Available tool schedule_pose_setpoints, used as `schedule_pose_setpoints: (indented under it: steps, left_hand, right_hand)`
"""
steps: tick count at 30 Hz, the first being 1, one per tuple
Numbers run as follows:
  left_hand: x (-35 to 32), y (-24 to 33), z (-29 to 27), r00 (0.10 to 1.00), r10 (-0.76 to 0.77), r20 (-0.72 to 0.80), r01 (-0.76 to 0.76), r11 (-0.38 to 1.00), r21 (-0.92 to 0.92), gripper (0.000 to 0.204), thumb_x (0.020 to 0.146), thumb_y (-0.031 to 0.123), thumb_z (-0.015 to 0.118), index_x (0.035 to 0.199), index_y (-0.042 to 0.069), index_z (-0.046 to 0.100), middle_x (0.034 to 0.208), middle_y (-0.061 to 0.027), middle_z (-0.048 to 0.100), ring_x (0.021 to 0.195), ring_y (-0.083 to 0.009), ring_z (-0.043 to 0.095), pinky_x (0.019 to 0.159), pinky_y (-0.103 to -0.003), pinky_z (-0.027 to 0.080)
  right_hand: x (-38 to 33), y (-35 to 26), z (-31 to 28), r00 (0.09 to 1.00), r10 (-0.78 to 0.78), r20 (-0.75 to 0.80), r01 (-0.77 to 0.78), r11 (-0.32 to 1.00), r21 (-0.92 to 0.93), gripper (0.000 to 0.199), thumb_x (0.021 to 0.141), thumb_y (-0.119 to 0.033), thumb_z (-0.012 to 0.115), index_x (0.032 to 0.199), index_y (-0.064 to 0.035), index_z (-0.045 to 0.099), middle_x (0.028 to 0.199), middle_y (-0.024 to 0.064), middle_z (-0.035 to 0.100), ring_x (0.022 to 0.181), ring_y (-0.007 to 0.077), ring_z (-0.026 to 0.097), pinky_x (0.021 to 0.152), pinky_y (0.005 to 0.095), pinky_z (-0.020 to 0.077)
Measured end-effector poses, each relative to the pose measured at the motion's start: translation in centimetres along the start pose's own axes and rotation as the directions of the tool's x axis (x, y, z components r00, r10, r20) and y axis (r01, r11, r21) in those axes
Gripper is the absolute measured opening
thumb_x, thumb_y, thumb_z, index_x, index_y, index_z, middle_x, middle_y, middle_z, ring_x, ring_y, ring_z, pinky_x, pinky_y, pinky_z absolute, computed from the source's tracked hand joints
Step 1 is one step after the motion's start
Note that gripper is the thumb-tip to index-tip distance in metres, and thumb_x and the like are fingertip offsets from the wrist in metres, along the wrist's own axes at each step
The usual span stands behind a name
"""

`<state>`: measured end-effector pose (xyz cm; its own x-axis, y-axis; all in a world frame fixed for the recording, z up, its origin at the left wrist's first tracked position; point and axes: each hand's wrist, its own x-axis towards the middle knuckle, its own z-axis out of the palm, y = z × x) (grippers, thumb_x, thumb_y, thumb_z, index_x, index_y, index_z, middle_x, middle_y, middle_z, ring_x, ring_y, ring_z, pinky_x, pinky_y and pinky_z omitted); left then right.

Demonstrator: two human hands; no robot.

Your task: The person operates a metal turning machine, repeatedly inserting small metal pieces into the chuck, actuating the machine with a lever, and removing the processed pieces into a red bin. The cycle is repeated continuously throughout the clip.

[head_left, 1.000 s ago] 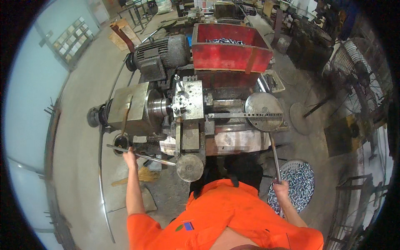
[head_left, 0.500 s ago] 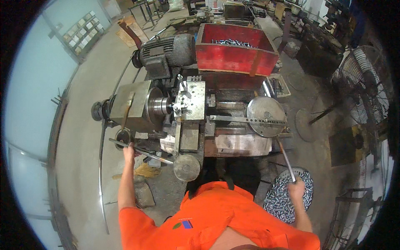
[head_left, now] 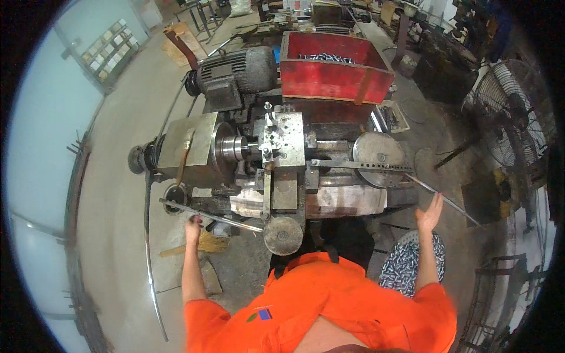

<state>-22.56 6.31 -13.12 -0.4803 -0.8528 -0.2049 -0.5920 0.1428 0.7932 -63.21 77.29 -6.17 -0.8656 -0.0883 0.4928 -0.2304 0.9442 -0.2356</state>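
My right hand (head_left: pixel 430 213) is open, its fingers straight and laid against the steel lever rod (head_left: pixel 445 200) that slants out from the round handwheel plate (head_left: pixel 380 159). Just below the left lever rod (head_left: pixel 219 220) is my left hand (head_left: pixel 193 229), its fingers curled; a small dark spot shows at the fingertips, too small to make out. That left rod runs to a round metal disc (head_left: pixel 283 236) at the front of the lathe. In the middle stands the lathe's tool block (head_left: pixel 289 138), with a thin shaft between it and the chuck (head_left: pixel 234 148).
A red box (head_left: pixel 329 82) of small metal parts stands behind the lathe, beside a motor (head_left: pixel 235 73). Below my right forearm sits a basket of metal parts (head_left: pixel 406 270). A brush (head_left: pixel 185 154) lies on the headstock, and a pedestal fan (head_left: pixel 509 112) stands at right.
The right lever has swung up and outward, and my right hand has opened from its grip. My left hand has come off its rod. The tool block has slid right, away from the chuck.
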Motion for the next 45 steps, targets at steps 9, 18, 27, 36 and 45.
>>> schedule_pose_setpoints:
  steps: [9,18,27,36,45]
  left_hand:
    - [-2.9,-2.4,11.6,0.953,0.108,-0.282,0.15,0.642,0.752,0.056,0.08,0.057,0.052,0.085,0.002,0.061,0.078,-0.0189,0.064,0.079,-0.0376,0.064,0.068,-0.045,0.051]
    - [-1.1,0.6,6.2,0.931,-0.054,0.361,-0.28,0.529,0.801,0.051,0.082,0.051,0.053,0.097,0.003,0.061,0.098,-0.0191,0.065,0.094,-0.034,0.062,0.079,-0.044,0.05]
    - [-3.7,1.0,1.8,0.972,-0.084,0.222,-0.104,0.688,0.718,0.04,0.08,0.038,0.061,0.102,0.005,0.061,0.1,-0.0208,0.063,0.093,-0.0357,0.061,0.079,-0.043,0.049]
    - [-10.7,10.9,-16.3,0.799,0.416,-0.435,-0.113,0.814,0.57,0.032,0.082,0.023,0.062,0.11,0.008,0.059,0.085,-0.0147,0.066,0.078,-0.0275,0.064,0.07,-0.037,0.049]
    - [-7.2,2.1,-21.1,0.893,0.053,-0.447,0.35,0.541,0.764,0.033,0.078,0.033,0.058,0.085,0.002,0.064,0.084,-0.0218,0.064,0.079,-0.0386,0.062,0.07,-0.047,0.05]
  right_hand:
    - [-7.0,-6.6,-1.3,0.949,-0.06,0.31,-0.049,0.942,0.331,0.041,0.059,-0.014,0.06,0.098,-0.0011,0.063,0.106,0.0174,0.061,0.097,0.0347,0.059,0.086,0.0382,0.0469]
    - [1.1,-14.4,-4.7,0.935,-0.305,0.182,0.161,0.821,0.548,0.034,0.059,-0.008,0.06,0.092,0.0002,0.063,0.089,0.0161,0.063,0.081,0.0313,0.062,0.072,0.0353,0.0491]
    - [9.3,-33.9,-5.4,0.716,-0.693,-0.079,0.511,0.444,0.736,0.036,0.058,-0.013,0.061,0.093,-0.0028,0.065,0.095,0.0144,0.064,0.088,0.0324,0.059,0.078,0.0392,0.048]
    - [8.4,-50.9,-1.2,0.587,-0.791,0.172,0.556,0.549,0.624,0.026,0.053,-0.021,0.058,0.069,-0.0047,0.069,0.086,0.0125,0.063,0.087,0.0329,0.054,0.081,0.0388,0.0434]
    - [7.9,-52.5,0.1,0.565,-0.784,0.257,0.609,0.606,0.512,0.023,0.057,-0.025,0.059,0.064,-0.0044,0.068,0.088,0.0128,0.062,0.09,0.0303,0.051,0.084,0.0378,0.0418]
